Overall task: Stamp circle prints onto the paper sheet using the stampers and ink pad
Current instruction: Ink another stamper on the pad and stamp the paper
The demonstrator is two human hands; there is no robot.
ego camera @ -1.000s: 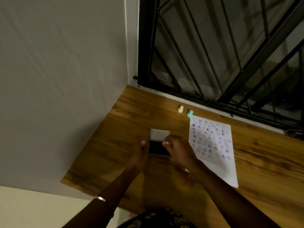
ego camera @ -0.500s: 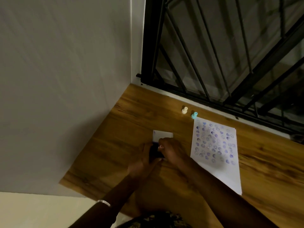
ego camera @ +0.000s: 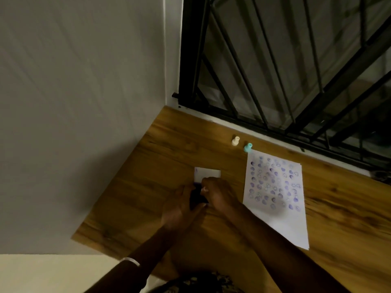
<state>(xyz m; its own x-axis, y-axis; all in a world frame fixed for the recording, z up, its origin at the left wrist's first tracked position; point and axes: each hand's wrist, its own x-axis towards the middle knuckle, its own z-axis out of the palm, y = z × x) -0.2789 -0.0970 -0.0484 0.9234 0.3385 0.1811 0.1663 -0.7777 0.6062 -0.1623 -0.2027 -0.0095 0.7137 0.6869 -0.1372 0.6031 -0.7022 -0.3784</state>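
The ink pad [ego camera: 196, 197] lies dark on the wooden table [ego camera: 148, 187], its white lid [ego camera: 208, 174] open flat on the far side. My left hand [ego camera: 179, 207] grips the pad's left and near edge. My right hand [ego camera: 220, 193] curls over the pad's right side, fingertips at the lid's near edge; whether it hides anything I cannot tell. The paper sheet [ego camera: 283, 225], with several purple circle prints on its upper half, lies just right of my right hand. A cream stamper [ego camera: 235, 141] and a teal stamper [ego camera: 248, 147] stand upright beyond the sheet's far left corner.
A grey wall [ego camera: 84, 102] bounds the table on the left. A black window grille [ego camera: 275, 70] runs along the table's far edge. The table's near left corner sits at the wall, with pale floor [ego camera: 42, 273] below.
My hands have drawn together over the ink pad, now covering most of its dark surface. The view has shifted slightly. Paper and stampers have not moved.
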